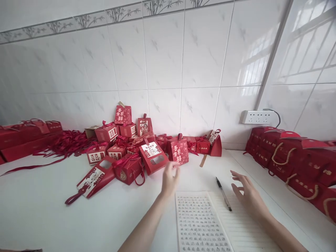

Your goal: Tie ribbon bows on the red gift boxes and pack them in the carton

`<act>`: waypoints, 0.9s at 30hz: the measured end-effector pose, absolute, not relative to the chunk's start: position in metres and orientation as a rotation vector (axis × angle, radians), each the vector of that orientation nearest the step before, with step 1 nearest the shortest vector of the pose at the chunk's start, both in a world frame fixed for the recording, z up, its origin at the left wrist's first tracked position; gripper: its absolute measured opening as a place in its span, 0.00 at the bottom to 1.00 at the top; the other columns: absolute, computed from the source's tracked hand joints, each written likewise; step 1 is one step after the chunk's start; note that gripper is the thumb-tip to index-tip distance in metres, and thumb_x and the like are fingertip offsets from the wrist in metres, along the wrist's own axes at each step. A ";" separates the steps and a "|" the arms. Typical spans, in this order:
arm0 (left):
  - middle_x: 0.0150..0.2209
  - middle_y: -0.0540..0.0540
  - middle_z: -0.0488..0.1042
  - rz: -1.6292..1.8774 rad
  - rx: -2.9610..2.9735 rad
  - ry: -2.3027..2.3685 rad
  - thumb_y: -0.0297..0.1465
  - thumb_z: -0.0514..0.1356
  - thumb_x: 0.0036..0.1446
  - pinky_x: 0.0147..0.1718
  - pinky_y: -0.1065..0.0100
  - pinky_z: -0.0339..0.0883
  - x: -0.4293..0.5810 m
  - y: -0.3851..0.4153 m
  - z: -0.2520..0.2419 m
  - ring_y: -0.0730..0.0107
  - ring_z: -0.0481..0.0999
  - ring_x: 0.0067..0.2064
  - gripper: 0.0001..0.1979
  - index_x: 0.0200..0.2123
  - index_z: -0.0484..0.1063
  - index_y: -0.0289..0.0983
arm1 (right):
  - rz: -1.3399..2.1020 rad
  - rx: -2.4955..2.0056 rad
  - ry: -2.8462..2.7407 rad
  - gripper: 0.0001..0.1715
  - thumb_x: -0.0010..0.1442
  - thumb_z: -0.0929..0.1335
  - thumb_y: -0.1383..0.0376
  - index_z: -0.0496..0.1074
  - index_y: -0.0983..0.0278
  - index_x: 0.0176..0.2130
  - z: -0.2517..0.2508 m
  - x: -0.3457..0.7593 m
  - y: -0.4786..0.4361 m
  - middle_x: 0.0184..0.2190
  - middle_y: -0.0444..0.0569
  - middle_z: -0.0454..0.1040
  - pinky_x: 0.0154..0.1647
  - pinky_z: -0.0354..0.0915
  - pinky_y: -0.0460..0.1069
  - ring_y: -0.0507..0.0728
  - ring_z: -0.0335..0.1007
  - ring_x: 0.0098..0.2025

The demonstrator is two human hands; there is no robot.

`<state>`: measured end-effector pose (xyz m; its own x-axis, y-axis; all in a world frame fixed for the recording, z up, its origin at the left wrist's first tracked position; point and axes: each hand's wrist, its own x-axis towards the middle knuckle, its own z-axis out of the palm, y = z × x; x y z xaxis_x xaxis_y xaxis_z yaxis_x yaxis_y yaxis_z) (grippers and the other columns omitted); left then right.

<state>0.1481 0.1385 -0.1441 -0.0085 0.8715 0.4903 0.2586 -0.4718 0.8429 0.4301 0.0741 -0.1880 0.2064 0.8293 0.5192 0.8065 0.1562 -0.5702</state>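
Observation:
My left hand (170, 180) is just in front of a red paper gift box (180, 151) with white characters and a ribbon loop. Its fingers are loosely curled with a gap at the thumb, and I see nothing held; whether the fingertips touch the box I cannot tell. Over the right page of an open notebook (203, 218) hovers my right hand (248, 194), fingers apart and nothing in it. A black-capped clear pen (224, 194) lies across the notebook's upper part, left of that hand. Handwriting fills the left page, while ruled lines show on the right one.
Several red gift boxes (128, 168) with ribbons are piled along the tiled wall (165, 70). Loose red ribbons (72, 141) and more red boxes (23, 136) lie at the left. Red bags with rope handles (291, 157) line the right side below a white power strip (258, 117).

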 end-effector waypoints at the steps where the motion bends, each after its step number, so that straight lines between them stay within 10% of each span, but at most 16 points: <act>1: 0.44 0.41 0.70 1.645 1.673 1.269 0.30 0.54 0.54 0.53 0.58 0.62 0.140 0.144 -0.142 0.61 0.70 0.49 0.07 0.38 0.67 0.37 | 0.086 -1.646 -1.532 0.24 0.61 0.59 0.54 0.65 0.61 0.53 -0.187 0.429 0.073 0.46 0.56 0.69 0.31 0.72 0.52 0.59 0.73 0.34; 5: 0.51 0.36 0.61 1.993 1.296 1.615 0.28 0.54 0.53 0.60 0.50 0.49 0.111 0.163 -0.142 0.54 0.57 0.59 0.13 0.44 0.60 0.38 | 0.152 -1.650 -1.574 0.22 0.58 0.59 0.51 0.72 0.60 0.41 -0.183 0.420 0.072 0.46 0.55 0.69 0.36 0.72 0.55 0.59 0.73 0.34; 14: 0.49 0.35 0.66 1.890 0.872 1.850 0.36 0.59 0.52 0.57 0.43 0.47 0.094 0.189 -0.166 0.47 0.62 0.58 0.18 0.43 0.57 0.39 | 0.150 -1.680 -1.813 0.17 0.57 0.61 0.54 0.72 0.60 0.37 -0.194 0.418 0.076 0.42 0.54 0.71 0.42 0.70 0.56 0.62 0.72 0.41; 27: 0.56 0.36 0.64 1.898 1.075 1.604 0.29 0.60 0.46 0.54 0.58 0.61 0.102 0.171 -0.152 0.57 0.68 0.55 0.32 0.54 0.52 0.38 | 0.046 -1.889 -1.841 0.16 0.56 0.61 0.69 0.73 0.66 0.42 -0.165 0.392 0.066 0.35 0.53 0.75 0.46 0.61 0.56 0.62 0.68 0.44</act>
